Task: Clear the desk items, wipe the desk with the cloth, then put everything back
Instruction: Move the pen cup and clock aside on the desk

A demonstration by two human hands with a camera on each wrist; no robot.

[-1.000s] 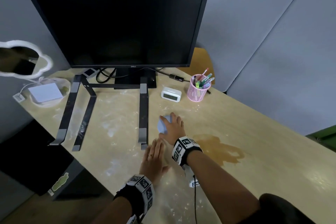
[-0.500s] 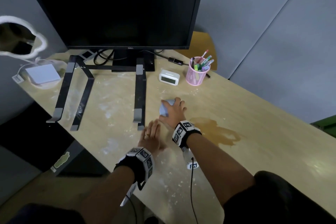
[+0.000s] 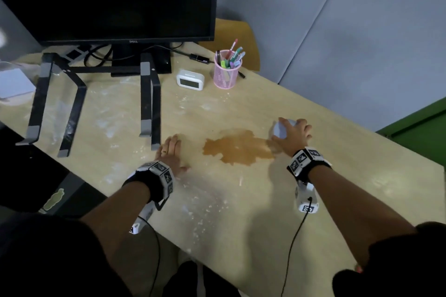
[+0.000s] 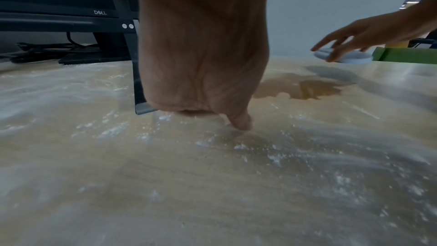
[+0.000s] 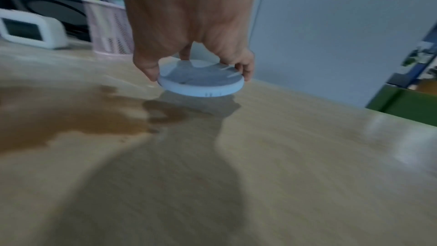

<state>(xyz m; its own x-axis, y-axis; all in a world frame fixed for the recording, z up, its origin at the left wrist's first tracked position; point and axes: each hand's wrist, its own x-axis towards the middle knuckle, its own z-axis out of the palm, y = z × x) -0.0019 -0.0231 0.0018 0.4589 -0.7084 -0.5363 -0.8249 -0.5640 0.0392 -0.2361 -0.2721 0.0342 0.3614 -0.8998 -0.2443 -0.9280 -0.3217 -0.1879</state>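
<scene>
A pale blue round disc [image 3: 279, 130] [image 5: 203, 87] is pinched by its rim in my right hand [image 3: 293, 134] [image 5: 198, 74], thumb on one side and fingers on the other. It hangs just above the wooden desk [image 3: 241, 202], tilted a little, right of a brown spill [image 3: 237, 149] [image 5: 71, 119]. The left wrist view shows the disc [image 4: 343, 57] at far right. My left hand [image 3: 170, 152] [image 4: 203, 63] rests flat on the desk beside a foot of the black laptop stand [image 3: 147, 101], fingers straight and holding nothing. White powder smears cover the desk's left and front. No cloth is in view.
A black monitor [image 3: 108, 0] stands at the back left. A white clock [image 3: 190, 79] and a pink mesh pen cup [image 3: 225, 75] sit right of the stand. A white pad [image 3: 14, 82] lies at the far left. A green object [image 3: 420, 123] lies past the right edge.
My right hand has carried the disc from beside the stand's foot rightward across the spill. My left hand has stayed on the desk near the stand.
</scene>
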